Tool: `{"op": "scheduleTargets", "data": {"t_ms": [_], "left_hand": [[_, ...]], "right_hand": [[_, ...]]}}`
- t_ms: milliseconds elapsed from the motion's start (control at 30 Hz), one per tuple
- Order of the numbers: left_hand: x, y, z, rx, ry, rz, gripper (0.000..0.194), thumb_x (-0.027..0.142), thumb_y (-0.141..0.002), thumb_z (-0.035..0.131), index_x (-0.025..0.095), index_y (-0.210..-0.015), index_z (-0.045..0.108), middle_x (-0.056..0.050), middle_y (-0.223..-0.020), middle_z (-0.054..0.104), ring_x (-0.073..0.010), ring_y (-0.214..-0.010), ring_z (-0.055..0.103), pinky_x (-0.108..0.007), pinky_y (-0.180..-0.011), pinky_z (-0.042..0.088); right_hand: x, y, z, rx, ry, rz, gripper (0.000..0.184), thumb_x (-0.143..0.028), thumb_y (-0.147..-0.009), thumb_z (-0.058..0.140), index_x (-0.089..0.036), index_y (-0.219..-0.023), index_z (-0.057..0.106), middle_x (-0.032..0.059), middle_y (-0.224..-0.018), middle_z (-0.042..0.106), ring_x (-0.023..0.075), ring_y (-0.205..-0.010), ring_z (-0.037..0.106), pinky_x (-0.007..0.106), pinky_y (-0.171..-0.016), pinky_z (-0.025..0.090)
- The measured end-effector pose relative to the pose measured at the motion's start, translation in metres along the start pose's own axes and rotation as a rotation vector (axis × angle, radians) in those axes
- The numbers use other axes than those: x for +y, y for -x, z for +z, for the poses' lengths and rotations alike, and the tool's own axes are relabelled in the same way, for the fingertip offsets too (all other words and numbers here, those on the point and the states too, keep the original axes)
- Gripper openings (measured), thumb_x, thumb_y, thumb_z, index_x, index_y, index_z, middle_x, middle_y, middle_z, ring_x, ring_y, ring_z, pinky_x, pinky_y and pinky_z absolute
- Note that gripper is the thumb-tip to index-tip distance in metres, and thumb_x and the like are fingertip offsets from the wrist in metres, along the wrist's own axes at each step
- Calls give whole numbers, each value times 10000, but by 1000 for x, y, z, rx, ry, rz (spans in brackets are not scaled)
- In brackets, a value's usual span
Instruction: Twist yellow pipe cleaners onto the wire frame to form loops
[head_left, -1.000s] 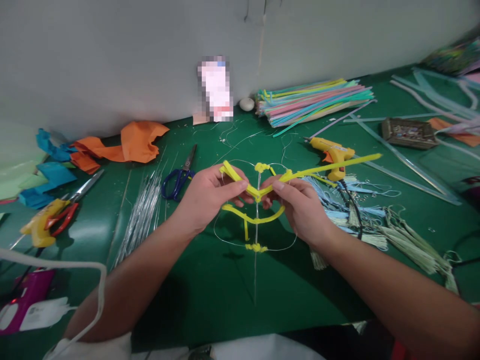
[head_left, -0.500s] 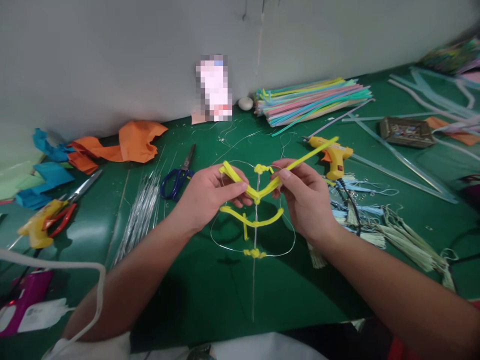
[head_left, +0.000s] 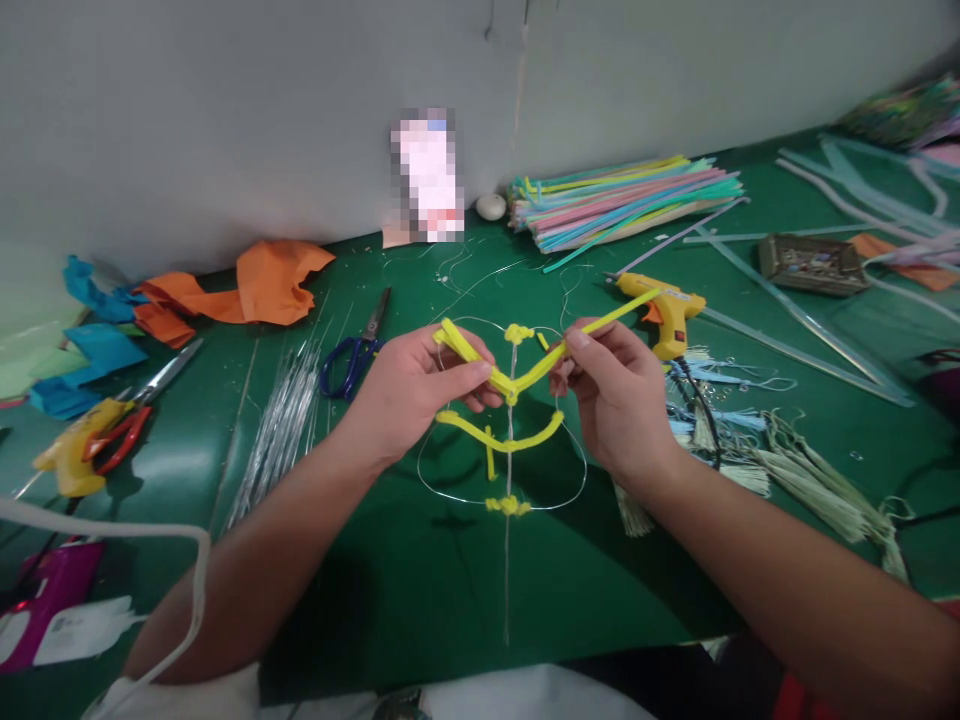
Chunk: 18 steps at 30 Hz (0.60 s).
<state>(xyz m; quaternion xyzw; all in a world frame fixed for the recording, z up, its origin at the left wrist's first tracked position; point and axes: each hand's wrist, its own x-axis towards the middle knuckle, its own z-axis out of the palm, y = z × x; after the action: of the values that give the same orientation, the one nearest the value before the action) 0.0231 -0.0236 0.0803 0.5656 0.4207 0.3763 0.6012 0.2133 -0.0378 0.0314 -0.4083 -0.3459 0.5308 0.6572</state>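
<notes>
Item, left fingers: thumb and fingertips of the left hand (head_left: 397, 400) closed in a pinch, no gap that we can see, on one arm of a bent yellow strip (head_left: 534, 374). Item, right fingers: thumb and forefinger of the right hand (head_left: 626, 405) pinched on the other arm, whose tail runs free past the knuckles.

Item, the strip: fuzzy, V-shaped, between both hands, its low point against the twisted stem of a thin wire frame (head_left: 510, 470). We judge the frame part-covered. Done: a yellow tuft at the top (head_left: 519, 334), another at the bottom (head_left: 508, 505), and a curved yellow piece (head_left: 469, 429) across the stem. Left: the tail in the right hand lies unattached, and we count much of the lower loop as bare wire.

Further out: blue-handled scissors (head_left: 365, 348) and silver wires (head_left: 277, 430) to the left; a yellow glue gun (head_left: 684, 308) and tassels (head_left: 825, 490) to the right; a multicoloured bundle of strips (head_left: 630, 205) at the back.
</notes>
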Motion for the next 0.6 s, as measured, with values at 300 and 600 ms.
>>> {"op": "scheduleTargets", "data": {"t_ms": [300,600], "left_hand": [[2,1,1,13,-31,-4,90,207,-826,729,143,-862,676,-14,-746,746,-121,-647,717,-215,-628,585],[1,2,1,26,-65,0,118,238,-820,734,147,-863,672,-27,-765,752,-132,-657,718,-229,-635,585]], "right_hand": [[-3,-2,-3,86,157,-165,361,-245,-772,789,-255,-607,468,-38,-577,572,129,-485,560,324,-487,475],[-9,0,-1,104,263,-211,183,-250,-749,816,-307,-843,669,-44,-643,629,140,-513,587,355,-548,512]]}}
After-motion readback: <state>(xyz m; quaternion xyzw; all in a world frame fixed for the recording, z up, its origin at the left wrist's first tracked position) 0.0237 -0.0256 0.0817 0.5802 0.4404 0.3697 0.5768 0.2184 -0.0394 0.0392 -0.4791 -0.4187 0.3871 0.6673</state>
